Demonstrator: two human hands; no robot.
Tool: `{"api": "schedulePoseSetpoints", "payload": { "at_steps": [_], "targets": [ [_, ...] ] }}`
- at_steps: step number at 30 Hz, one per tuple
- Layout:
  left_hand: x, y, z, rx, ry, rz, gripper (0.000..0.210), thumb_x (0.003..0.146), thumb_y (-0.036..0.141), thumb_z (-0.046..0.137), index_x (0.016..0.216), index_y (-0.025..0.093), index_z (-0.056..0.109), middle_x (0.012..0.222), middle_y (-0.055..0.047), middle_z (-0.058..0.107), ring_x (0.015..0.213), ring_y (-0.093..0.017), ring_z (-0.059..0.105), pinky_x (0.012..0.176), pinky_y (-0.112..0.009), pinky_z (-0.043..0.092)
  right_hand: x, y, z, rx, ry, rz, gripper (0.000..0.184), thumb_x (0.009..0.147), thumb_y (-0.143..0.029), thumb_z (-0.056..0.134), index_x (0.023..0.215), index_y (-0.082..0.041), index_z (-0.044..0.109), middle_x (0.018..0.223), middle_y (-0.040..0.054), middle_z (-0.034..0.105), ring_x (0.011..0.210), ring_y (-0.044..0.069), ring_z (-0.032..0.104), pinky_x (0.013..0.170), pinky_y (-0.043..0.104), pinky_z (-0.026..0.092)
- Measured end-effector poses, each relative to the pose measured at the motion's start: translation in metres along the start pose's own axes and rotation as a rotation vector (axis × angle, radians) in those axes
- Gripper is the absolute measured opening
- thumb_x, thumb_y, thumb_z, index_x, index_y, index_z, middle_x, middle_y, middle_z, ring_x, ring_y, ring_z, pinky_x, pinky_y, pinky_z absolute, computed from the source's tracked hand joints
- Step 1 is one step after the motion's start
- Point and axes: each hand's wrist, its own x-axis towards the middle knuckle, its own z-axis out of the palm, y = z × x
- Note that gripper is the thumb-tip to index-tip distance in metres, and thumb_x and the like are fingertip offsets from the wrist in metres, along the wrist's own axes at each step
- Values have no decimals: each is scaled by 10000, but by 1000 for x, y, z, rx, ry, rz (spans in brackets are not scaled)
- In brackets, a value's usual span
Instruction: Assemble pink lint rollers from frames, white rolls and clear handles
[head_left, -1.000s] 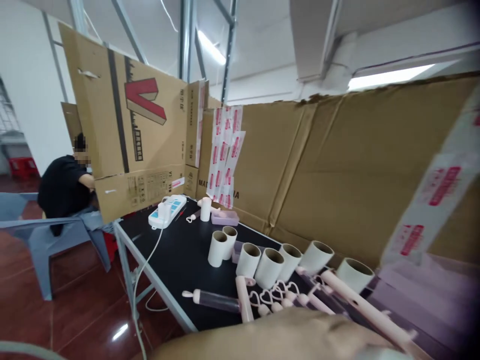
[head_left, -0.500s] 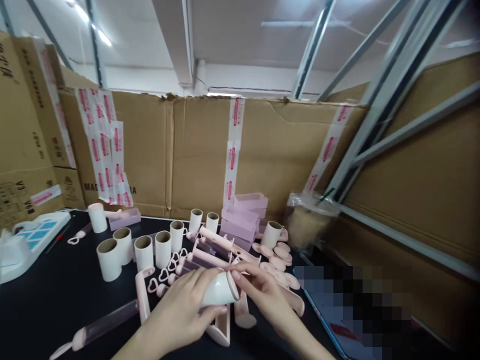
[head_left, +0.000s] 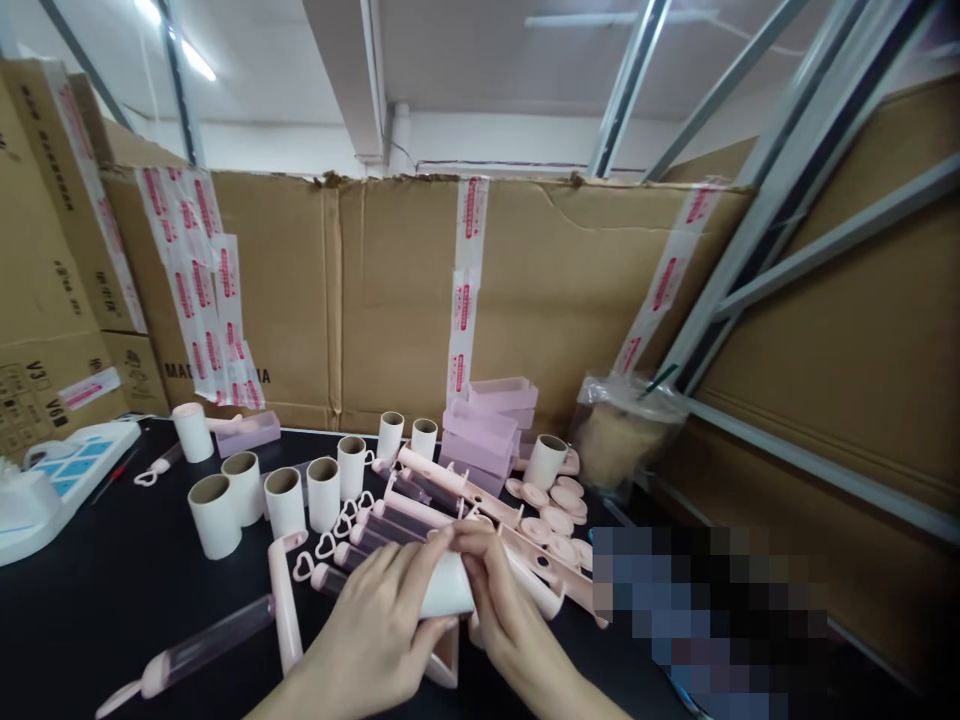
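Note:
My left hand (head_left: 394,610) is wrapped round a white cardboard tube (head_left: 448,588), which lies tilted on its side above the black table. My right hand (head_left: 495,590) is closed over the tube's right end, its fingers bent and touching my left fingertips. That hand hides the pink round cap at this end. Beneath and behind my hands lie pink plastic holders (head_left: 536,560) and several clear purple-tinted tubes with pink ends (head_left: 382,535), some with heart-shaped loops. Loose pink discs (head_left: 556,520) are scattered just beyond my right hand.
Several open white tubes (head_left: 215,520) stand at the left and back. Lilac trays (head_left: 480,440) are stacked near the cardboard wall (head_left: 405,300). A power strip (head_left: 75,480) sits far left, a plastic bag (head_left: 626,440) back right, a blurred-out object (head_left: 705,610) at right.
My right hand has moved from pinching the pink cap's edge to closing over the tube's end, and the cap is now hidden. The hands are closer together.

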Motion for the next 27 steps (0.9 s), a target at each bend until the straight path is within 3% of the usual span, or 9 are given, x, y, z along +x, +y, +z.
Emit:
{"api": "schedulePoseSetpoints", "payload": {
  "at_steps": [3,5,8,11,14,18,20,23,27],
  "targets": [
    [1,5,-10,-80,15,10,544,834,215,519,1333,376,373,1188,-65,564,1068,-280,546,890,-417,449,11,-3,-17,-38,-56,82,181,965,-281,237,1063,-242,384,954,53,595,711,145,631,636,257,530],
    [1,8,-19,-253,168,-74,479,818,230,560,1262,364,441,1210,-59,554,1110,-273,522,915,-383,426,27,4,-42,-116,-41,131,212,965,-315,224,1030,-227,406,860,40,627,603,142,625,559,252,521],
    [1,10,-30,-647,446,-282,449,784,278,619,1189,278,425,1145,-95,590,1038,-269,566,858,-358,446,52,33,-86,-293,-6,166,206,911,-350,385,948,-204,526,820,62,651,742,205,634,664,311,501],
    [4,8,-37,-1081,549,-402,460,766,298,636,1138,238,373,985,-91,640,902,-253,620,735,-325,481,69,69,-116,-476,-127,207,123,812,-289,545,824,-205,634,827,59,682,752,212,626,702,319,474],
    [7,3,-39,-1325,594,-502,430,734,261,674,1065,230,402,916,-46,643,927,-230,611,777,-308,465,73,97,-120,-620,-256,281,83,782,-252,616,752,-184,654,824,62,691,739,192,630,683,300,479],
    [9,0,-37,-1515,582,-577,364,739,204,676,1017,234,442,906,-3,635,907,-175,606,819,-290,447,70,115,-105,-764,-285,396,183,883,-302,546,920,-138,618,901,34,655,759,150,626,695,332,514],
    [10,0,-36,-1596,565,-568,299,751,178,664,981,220,477,911,-6,642,898,-165,611,834,-290,451,70,117,-101,-791,-250,430,196,888,-312,541,938,-134,609,896,24,648,752,143,624,691,335,517],
    [14,1,-36,-1692,554,-580,187,760,135,648,910,183,547,912,-27,659,903,-172,620,855,-297,469,70,111,-105,-769,-138,438,191,820,-309,605,728,-141,618,748,60,662,708,196,630,644,346,488],
    [20,-2,-36,-1829,574,-652,58,800,102,602,840,143,603,981,-75,665,976,-211,614,900,-344,487,67,83,-115,-596,40,377,211,761,-386,602,688,-191,567,704,92,666,687,257,642,604,354,468]
  ]
}}
